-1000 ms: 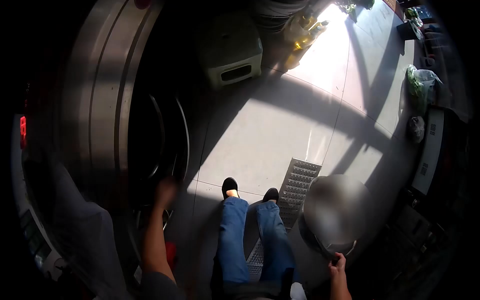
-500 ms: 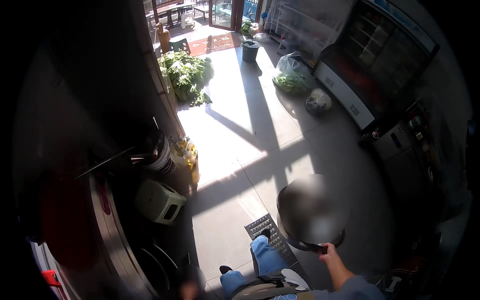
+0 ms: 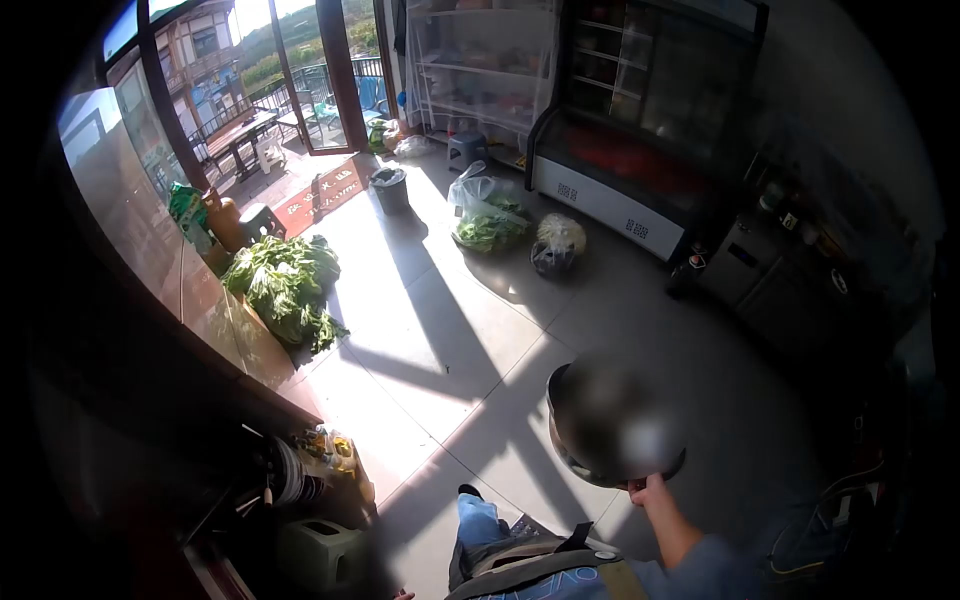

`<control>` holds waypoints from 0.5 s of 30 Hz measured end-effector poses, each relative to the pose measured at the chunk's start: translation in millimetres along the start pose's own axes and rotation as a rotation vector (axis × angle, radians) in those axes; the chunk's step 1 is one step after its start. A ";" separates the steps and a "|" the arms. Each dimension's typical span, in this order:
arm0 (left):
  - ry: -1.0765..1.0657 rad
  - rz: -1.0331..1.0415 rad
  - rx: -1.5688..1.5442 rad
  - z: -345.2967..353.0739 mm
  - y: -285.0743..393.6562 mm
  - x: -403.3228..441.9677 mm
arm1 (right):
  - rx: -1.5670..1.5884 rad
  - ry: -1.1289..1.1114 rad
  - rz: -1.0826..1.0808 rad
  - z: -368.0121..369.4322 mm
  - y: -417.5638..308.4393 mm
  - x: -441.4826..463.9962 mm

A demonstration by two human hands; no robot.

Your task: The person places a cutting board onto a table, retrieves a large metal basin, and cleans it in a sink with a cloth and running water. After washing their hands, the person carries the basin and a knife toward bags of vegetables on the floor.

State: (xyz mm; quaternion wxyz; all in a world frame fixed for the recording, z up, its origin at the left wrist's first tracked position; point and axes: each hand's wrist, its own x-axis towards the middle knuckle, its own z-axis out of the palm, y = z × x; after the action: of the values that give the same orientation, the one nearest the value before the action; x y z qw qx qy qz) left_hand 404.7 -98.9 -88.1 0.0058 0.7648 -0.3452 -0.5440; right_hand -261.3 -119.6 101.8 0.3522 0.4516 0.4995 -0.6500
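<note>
My right hand [image 3: 652,492] is closed at the near edge of a round dark pan [image 3: 556,425], apparently on its handle. The pan is in front of me, to the right, above the tiled floor. Its inside is smeared by a grey blur, so the contents cannot be made out. Of my left hand [image 3: 403,595] only a sliver of fingers shows at the bottom edge; whether it holds anything is hidden. Between the hands is my apron [image 3: 540,575].
Leafy greens [image 3: 285,285] lie heaped by the left partition. A bin [image 3: 389,190], a bag of greens [image 3: 490,220] and a smaller bag [image 3: 558,245] stand ahead. A display fridge [image 3: 610,205] lines the right. Bottles [image 3: 335,450] and a plastic stool [image 3: 320,552] are at lower left.
My view has swung left, bringing more of the doorway into sight. The counter at left has mostly left the frame. My right hand still holds the pan; my left hand has nearly dropped out of view.
</note>
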 end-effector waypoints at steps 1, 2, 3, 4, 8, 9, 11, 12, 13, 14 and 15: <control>-0.101 0.327 0.217 -11.0 17.3 18.1 | 0.028 -0.023 -0.019 21.7 -1.3 4.2; -0.178 0.387 0.176 -13.5 34.5 40.7 | 0.023 -0.045 -0.041 44.1 -2.7 8.1; -0.259 0.442 0.130 -16.5 59.9 56.2 | 0.010 -0.050 -0.059 60.2 -4.4 9.2; -0.246 0.197 -0.210 -17.8 87.4 72.4 | 0.019 -0.030 -0.075 74.7 -6.1 9.5; -0.167 -0.104 -0.867 -34.9 254.8 130.9 | -0.020 -0.033 -0.027 117.8 -24.7 33.6; -0.167 -0.137 -0.876 -45.4 318.4 129.8 | 0.006 -0.054 -0.044 124.7 -36.1 36.6; -0.217 -0.210 -0.929 -65.9 436.2 137.9 | 0.064 -0.083 -0.058 131.6 -39.7 38.0; -0.243 -0.105 -0.864 -70.9 487.1 147.0 | 0.079 -0.090 -0.073 144.8 -43.3 31.8; -0.192 -0.033 -0.858 -71.3 536.4 154.8 | 0.080 -0.092 -0.144 157.6 -44.7 26.0; -0.166 0.032 -0.773 -71.4 582.1 164.8 | 0.102 -0.070 -0.183 167.8 -47.1 36.8; -0.141 0.101 -0.694 -70.1 628.3 172.3 | 0.120 -0.056 -0.223 183.3 -51.1 46.2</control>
State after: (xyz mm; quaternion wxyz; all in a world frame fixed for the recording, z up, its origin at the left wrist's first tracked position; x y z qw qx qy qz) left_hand 164.8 -695.2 39.3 0.2682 0.6599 -0.1768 -0.6792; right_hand -366.8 -284.4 92.5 0.2638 0.3950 0.4966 -0.7265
